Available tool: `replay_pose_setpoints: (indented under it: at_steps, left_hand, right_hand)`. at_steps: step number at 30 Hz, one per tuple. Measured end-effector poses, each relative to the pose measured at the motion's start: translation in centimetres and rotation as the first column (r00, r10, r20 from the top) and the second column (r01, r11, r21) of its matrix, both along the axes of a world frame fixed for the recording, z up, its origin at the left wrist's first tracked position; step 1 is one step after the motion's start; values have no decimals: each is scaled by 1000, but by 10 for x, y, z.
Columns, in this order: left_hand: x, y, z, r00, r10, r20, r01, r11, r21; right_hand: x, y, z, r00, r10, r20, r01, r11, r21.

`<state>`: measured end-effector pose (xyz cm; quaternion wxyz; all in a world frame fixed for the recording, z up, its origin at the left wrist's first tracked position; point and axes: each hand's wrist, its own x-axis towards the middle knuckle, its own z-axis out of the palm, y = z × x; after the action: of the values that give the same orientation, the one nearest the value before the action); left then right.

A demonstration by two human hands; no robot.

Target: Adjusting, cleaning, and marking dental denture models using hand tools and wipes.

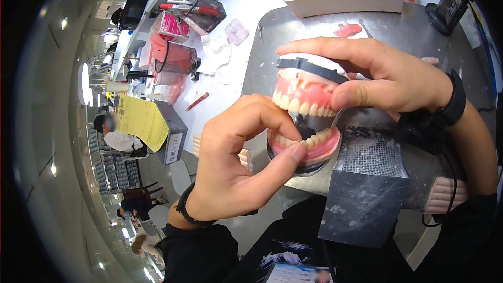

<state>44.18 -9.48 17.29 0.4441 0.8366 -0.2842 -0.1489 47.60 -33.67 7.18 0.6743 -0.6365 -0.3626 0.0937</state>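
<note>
In front of me is a dental articulator, its upper and lower parts spread apart. The upper denture (302,94), pink wax with cream teeth, is mounted on white plaster with a dark band (309,67) around it. My right hand (393,76) grips this upper part, thumb at the pink wax and fingers over the top. The lower denture (323,152) sits below, also pink with cream teeth. My left hand (236,152) is closed, thumb and index finger pinching at its front teeth. Whether a loose tooth is between those fingertips is hidden.
Below the articulator stands a dark block with a mesh top (372,152). A white heater box with red wax (343,2) is at the back of the metal tray (272,26). Pink wax scraps (348,30), a pen holder (204,13) and a yellow sheet (139,120) lie around.
</note>
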Motion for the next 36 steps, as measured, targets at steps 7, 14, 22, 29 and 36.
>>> replay_pose_setpoints:
  at_steps: [7, 14, 22, 29, 36]
  left_hand:
    - [1, 0, -7, 1000, -4, 15, 4, 1000, -25]
    - [-3, -4, -4, 999, 43, -29, -44, 998, -55]
    - [-5, -3, 4, 993, 74, -96, -68, 996, 59]
    - [-3, -3, 3, 993, 61, -98, -59, 998, 25]
    - [0, -3, 4, 996, 8, -85, -5, 999, 38]
  right_hand:
    - [-3, -4, 6, 996, -23, 88, 31, 996, -87]
    - [-5, -5, 11, 1000, -22, 0, 22, 990, -140]
    - [0, -5, 7, 999, -3, 47, 7, 996, -88]
    - [0, -4, 6, 996, -6, 88, 15, 995, -94]
    - [0, -3, 4, 999, 14, 29, -12, 998, -53]
